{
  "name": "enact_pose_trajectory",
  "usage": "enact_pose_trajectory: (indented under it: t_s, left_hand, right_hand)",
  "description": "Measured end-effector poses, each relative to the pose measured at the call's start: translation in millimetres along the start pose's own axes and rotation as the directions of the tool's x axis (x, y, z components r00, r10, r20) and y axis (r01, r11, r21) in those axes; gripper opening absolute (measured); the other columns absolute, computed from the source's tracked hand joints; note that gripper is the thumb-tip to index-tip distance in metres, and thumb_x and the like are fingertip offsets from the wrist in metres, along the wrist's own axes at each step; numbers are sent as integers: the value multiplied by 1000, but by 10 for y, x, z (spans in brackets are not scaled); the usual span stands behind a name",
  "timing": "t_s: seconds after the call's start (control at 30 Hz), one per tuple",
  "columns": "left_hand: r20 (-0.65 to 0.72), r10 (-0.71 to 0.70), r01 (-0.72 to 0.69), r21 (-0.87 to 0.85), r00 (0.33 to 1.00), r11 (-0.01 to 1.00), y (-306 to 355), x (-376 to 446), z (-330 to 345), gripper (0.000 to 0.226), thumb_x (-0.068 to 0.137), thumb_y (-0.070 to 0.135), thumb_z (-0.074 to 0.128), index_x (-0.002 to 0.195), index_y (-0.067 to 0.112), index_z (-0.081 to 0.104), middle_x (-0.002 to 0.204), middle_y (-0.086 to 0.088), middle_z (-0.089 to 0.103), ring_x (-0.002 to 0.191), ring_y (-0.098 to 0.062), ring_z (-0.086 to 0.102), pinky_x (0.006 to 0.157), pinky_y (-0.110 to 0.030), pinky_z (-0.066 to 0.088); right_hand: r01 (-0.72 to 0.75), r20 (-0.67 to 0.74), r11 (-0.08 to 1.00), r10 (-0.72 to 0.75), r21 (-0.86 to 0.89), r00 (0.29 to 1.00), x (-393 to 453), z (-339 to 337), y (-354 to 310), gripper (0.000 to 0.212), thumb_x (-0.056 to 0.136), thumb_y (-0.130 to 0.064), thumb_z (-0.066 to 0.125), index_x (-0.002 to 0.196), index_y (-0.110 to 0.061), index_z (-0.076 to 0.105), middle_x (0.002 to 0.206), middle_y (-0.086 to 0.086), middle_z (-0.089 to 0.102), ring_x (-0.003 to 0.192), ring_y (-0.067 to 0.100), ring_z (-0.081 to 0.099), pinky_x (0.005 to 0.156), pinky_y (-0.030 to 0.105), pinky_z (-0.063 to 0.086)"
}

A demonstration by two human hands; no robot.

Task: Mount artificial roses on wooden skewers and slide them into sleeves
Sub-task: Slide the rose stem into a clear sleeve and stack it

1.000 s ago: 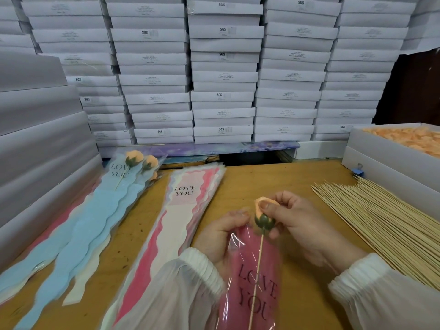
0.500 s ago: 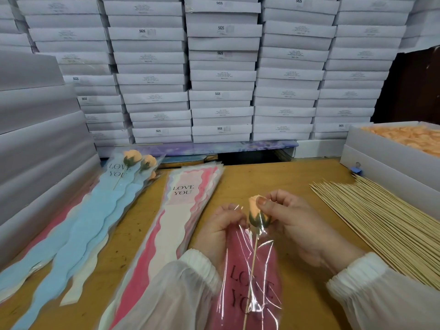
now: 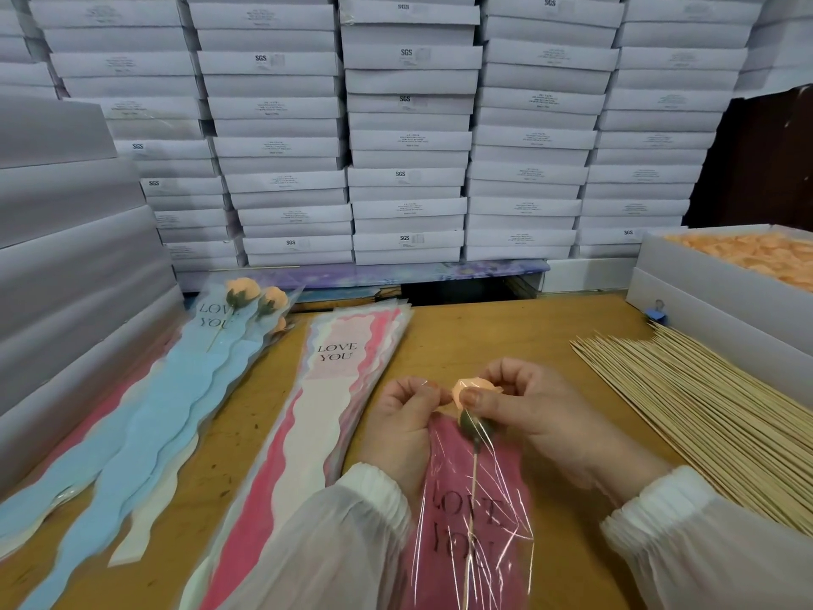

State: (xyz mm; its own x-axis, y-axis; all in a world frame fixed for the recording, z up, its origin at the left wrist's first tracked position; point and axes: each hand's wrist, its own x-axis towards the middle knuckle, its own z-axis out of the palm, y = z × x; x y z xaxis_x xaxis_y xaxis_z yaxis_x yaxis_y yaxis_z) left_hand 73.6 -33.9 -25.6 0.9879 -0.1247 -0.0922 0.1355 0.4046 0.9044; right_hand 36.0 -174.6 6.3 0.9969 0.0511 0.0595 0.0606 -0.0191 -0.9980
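Feeding the mounted rose [image 3: 474, 391] down into the pink sleeve [image 3: 473, 517] is the step I judge to be in hand, and it looks nearly finished: the skewer [image 3: 474, 486] already runs down inside the clear film past the "LOVE YOU" print, and only the peach bloom sits at the mouth. My right hand [image 3: 532, 411] pinches the bloom between thumb and forefinger; my left hand [image 3: 402, 422] has its fingers curled on the sleeve's top edge, holding the mouth apart just beside the flower. To do this well I would keep the left-hand grip firm on the film so the opening does not collapse, and press the bloom down along the line of the stick, not sideways, since the thin skewer could poke through the cellophane or the head could twist off its point. The film looks crinkly and slippery, so small, steady pushes seem wiser than one shove.

For room, the wooden surface [image 3: 457, 336] shows bare beyond my hands. To the right lies a wide fan of spare skewers [image 3: 704, 416], near my right wrist, easy to scatter with a sleeve. Beyond them stands the open box of peach roses [image 3: 756, 257]. To the left lies the stack of empty sleeves [image 3: 334, 389], close to my left hand, and further left the finished blue-sleeved roses [image 3: 211, 345] against the grey boxes [image 3: 66, 257].
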Motion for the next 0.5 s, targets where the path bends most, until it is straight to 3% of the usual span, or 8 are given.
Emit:
enact_pose_trajectory:
  t_s: [0.2,0.23,0.3,0.37,0.43,0.5]
  left_hand:
    - [30,-38,38,9,999,999,21,-25,2,11,93,8,53,81,9,54,63,-3,68,45,-14,62,43,-23,50]
    - [44,-65,65,11,997,998,33,-38,-3,7,91,11,57,87,5,57,67,-7,68,50,-17,63,49,-25,52]
    - [140,-197,200,-4,970,980,80,-95,-15,36,82,16,68,108,-7,58,88,-22,65,76,-31,62,74,-39,53]
    - [282,-332,339,22,900,940,121,-169,-30,57,75,11,71,122,-13,52,109,-32,55,98,-40,53,95,-53,43]
    - [354,-413,390,137,839,910,99,-177,-61,52,70,4,72,117,-14,58,115,-36,56,101,-42,55,101,-56,42]
    - [352,-451,361,293,820,886,74,-180,-74,47,61,3,77,105,-11,67,106,-32,64,95,-40,61,97,-57,46]
  right_hand:
    - [29,-80,996,-36,-90,996,48,-13,62,30,62,-35,77,71,-8,69,64,9,67,52,13,58,46,21,47]
    - [41,-104,995,-51,-96,993,56,-22,62,27,62,-36,77,68,-11,71,62,7,66,50,12,56,45,20,46]
    - [68,-167,989,-89,-127,982,73,-64,63,23,63,-38,75,67,-16,72,58,1,66,49,8,54,45,18,44]
    - [76,-244,978,-123,-194,962,97,-129,71,19,69,-38,75,69,-19,73,59,-1,67,50,6,54,47,19,45]
    - [67,-318,970,-142,-235,937,120,-194,83,16,75,-33,76,70,-18,73,62,0,69,52,7,56,50,21,46]
    - [63,-370,968,-152,-243,916,134,-242,94,14,77,-30,75,70,-18,73,64,0,71,53,8,59,51,21,47]
